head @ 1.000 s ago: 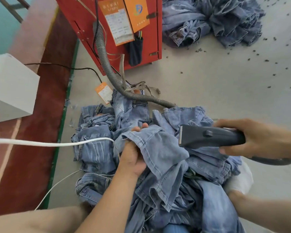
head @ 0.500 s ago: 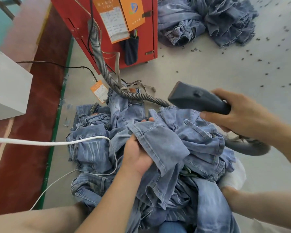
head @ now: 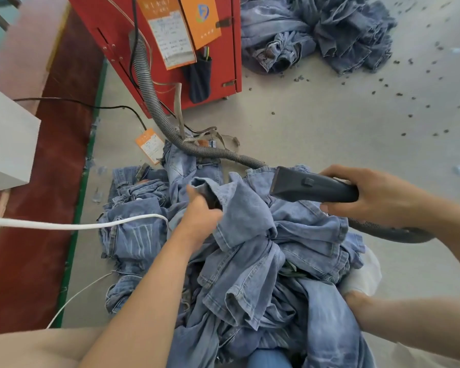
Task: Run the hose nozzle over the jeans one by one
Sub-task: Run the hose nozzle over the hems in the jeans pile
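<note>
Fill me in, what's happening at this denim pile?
A person is working through a heap of jeans on the floor. The left hand grips a fold of the top pair and holds it up. The right hand holds a dark hose nozzle, its mouth right at that raised fold, though contact is unclear. The ribbed grey hose runs back to a red machine. A second pile of jeans lies beside the machine.

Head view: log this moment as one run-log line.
left hand: grips jeans leg | right hand: holds hose nozzle | nozzle mouth: beside the held denim, contact unclear | jeans pile: on floor
</note>
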`<action>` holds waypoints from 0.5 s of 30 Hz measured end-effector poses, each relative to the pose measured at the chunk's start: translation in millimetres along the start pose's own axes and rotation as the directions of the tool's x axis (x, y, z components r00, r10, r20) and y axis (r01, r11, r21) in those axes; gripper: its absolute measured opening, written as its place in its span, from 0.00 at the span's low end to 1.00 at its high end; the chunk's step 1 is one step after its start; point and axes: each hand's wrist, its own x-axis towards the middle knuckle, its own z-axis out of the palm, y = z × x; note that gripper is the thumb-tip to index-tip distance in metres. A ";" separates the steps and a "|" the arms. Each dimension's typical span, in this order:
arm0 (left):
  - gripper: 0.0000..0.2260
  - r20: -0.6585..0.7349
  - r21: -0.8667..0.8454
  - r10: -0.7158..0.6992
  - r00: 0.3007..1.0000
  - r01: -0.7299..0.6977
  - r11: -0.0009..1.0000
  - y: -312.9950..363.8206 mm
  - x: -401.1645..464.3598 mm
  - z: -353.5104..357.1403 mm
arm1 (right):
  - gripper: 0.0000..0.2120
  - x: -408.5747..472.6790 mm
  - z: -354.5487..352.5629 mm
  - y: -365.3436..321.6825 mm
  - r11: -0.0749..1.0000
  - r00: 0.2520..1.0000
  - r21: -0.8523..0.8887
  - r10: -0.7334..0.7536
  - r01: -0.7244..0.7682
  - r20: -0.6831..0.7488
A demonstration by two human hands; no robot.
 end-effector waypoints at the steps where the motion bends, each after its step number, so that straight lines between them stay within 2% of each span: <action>1: 0.32 0.116 0.137 0.038 0.992 -0.054 0.989 -6.2 8.9 -1.7 | 0.17 -1.2 -5.1 1.4 1.000 1.000 0.006 0.003 -0.003 0.001; 2: 0.42 0.231 0.262 0.081 0.970 -0.142 0.955 -1.7 7.0 0.8 | 0.17 -3.0 -10.2 2.6 1.000 1.000 0.020 0.004 -0.004 0.006; 4: 0.52 0.395 0.325 0.107 0.912 -0.247 0.913 4.6 7.1 5.5 | 0.16 -6.3 -21.3 7.1 0.996 0.999 0.081 0.023 -0.021 -0.024; 5: 0.53 0.413 0.370 0.111 0.904 -0.278 0.886 6.4 10.6 9.9 | 0.15 -7.1 -26.4 10.4 0.992 0.997 0.118 0.042 -0.034 -0.063; 6: 0.48 0.447 0.424 0.103 0.889 -0.312 0.850 9.0 12.1 14.7 | 0.13 -7.4 -30.7 13.7 0.988 0.993 0.147 0.063 -0.048 -0.104; 7: 0.37 0.465 0.467 0.111 0.878 -0.349 0.812 8.5 17.5 20.0 | 0.12 -7.0 -34.3 17.3 0.984 0.987 0.170 0.083 -0.059 -0.140; 8: 0.20 0.428 0.541 0.149 0.892 -0.384 0.748 9.4 21.1 24.1 | 0.10 -6.8 -36.9 20.8 0.980 0.982 0.188 0.099 -0.068 -0.163; 9: 0.08 0.324 0.589 0.227 0.918 -0.384 0.711 10.0 23.9 27.4 | 0.10 -6.2 -38.7 24.0 0.977 0.978 0.202 0.109 -0.073 -0.176; 10: 0.13 0.174 0.614 0.271 0.947 -0.320 0.722 5.2 30.0 27.6 | 0.09 -5.8 -39.5 26.0 0.975 0.977 0.207 0.116 -0.077 -0.180; 12: 0.25 -0.166 0.509 0.270 0.948 -0.152 0.847 4.2 34.2 26.4 | 0.10 -5.0 -38.8 28.3 0.976 0.978 0.201 0.121 -0.086 -0.168; 13: 0.28 -0.278 0.454 0.247 0.928 -0.100 0.886 5.8 35.9 25.2 | 0.11 -4.1 -37.1 29.5 0.977 0.981 0.193 0.117 -0.086 -0.155; 15: 0.25 -0.369 0.354 0.111 0.923 0.030 0.935 12.6 38.7 25.0 | 0.12 -2.1 -31.2 29.8 0.981 0.988 0.176 0.101 -0.081 -0.113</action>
